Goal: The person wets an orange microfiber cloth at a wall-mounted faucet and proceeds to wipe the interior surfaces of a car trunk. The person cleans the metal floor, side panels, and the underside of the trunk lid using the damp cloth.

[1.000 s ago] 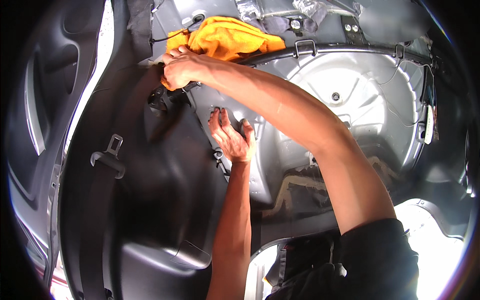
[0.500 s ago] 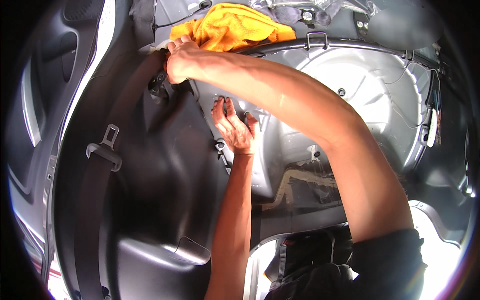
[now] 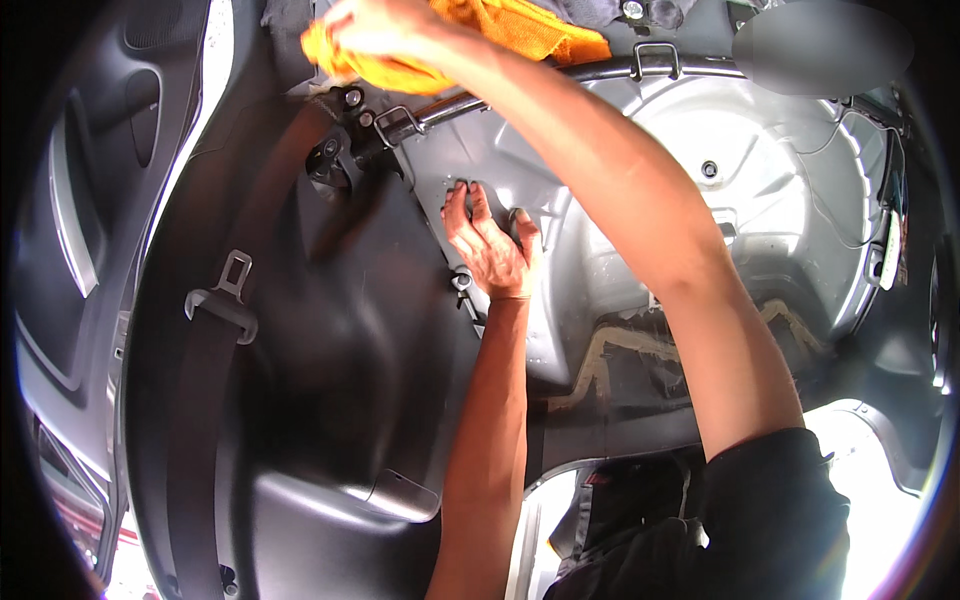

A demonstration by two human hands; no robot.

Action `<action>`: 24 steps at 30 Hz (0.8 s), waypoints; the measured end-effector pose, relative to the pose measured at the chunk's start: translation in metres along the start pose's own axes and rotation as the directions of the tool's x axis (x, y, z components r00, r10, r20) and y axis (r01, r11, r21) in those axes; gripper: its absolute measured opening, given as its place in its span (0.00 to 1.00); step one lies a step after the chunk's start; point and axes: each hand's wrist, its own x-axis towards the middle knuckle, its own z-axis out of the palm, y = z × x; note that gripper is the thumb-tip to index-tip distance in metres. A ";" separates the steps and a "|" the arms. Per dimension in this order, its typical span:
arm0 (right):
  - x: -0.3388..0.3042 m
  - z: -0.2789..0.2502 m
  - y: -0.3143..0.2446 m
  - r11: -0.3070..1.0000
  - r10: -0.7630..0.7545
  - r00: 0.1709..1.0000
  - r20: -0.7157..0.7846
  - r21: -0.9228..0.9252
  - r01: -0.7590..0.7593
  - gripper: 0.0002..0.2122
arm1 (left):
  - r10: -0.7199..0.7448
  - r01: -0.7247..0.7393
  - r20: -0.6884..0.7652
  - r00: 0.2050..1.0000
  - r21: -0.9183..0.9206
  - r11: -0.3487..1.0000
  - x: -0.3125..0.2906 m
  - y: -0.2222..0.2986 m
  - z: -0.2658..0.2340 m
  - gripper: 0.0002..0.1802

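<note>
Hands: two. Right hand (image 3: 375, 28) upper left, left hand (image 3: 490, 245) near centre. Orange cloth (image 3: 400, 75): one, top left. Metal loops (image 3: 657, 45): two clear, one top centre-right, one upper left; more toward upper right, too dark to count. Bright bolt heads (image 3: 353, 97): two, upper left, below cloth. Round well (image 3: 620, 215): one, right half. Stud (image 3: 709, 170): one, inside well. Belt strap (image 3: 195, 450): one, left side. Belt tongue (image 3: 225, 308): one, left. Panel flap (image 3: 402, 495): one, lower centre-left. Black sleeve (image 3: 770, 480): one visible, lower right.

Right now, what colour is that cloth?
The cloth is orange-yellow, seen in the head view.
</note>
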 end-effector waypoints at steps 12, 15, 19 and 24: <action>0.072 0.133 0.062 0.800 -0.240 0.889 0.390 -0.440 0.408 0.11 | 0.012 -0.012 -0.028 1.000 0.012 1.000 -0.005 -0.009 0.002 0.36; 0.098 0.133 0.075 0.855 -0.128 0.726 0.675 -0.296 0.425 0.11 | 0.017 -0.016 -0.022 1.000 0.030 0.999 -0.005 -0.010 0.006 0.35; 0.155 0.097 0.074 0.968 -0.095 0.283 0.954 0.022 0.251 0.12 | -0.006 -0.003 0.067 0.998 0.136 0.991 -0.024 -0.024 0.018 0.35; 0.109 0.100 0.060 0.887 -0.049 0.727 0.685 -0.305 0.347 0.10 | 0.030 -0.030 0.014 0.999 0.064 0.998 -0.017 -0.017 0.030 0.35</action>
